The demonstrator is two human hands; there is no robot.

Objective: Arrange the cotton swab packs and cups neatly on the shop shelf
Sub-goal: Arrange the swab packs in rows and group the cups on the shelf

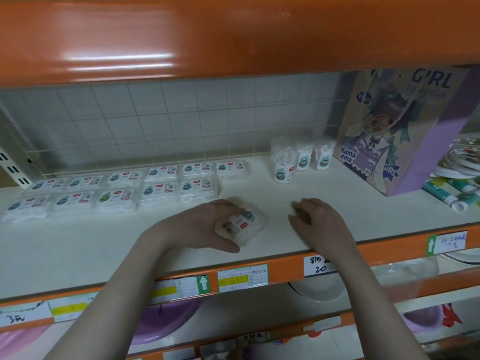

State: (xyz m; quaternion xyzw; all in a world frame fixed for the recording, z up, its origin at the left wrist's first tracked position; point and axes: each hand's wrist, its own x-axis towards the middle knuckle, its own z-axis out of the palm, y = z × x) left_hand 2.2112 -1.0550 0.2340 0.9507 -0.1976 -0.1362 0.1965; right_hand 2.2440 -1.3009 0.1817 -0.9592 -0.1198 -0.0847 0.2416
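Observation:
My left hand (205,224) grips a clear cotton swab pack (245,223) lying askew on the white shelf (337,203), thumb under its near edge and fingers over its far edge. My right hand (315,219) rests on the shelf just right of it, fingers loosely curled, holding nothing. Several more swab packs (161,189) lie in two rows along the back left, the nearest (198,189) just beyond my left hand. Three swab cups (302,158) stand upright in a cluster at the back right.
A tall purple and tan cartoon gift bag (405,131) stands right of the cups. Rolled tubes (452,194) and stacked plates (465,159) lie at the far right. An orange shelf beam (233,40) hangs overhead. Price tags line the front rail (285,268); basins sit below.

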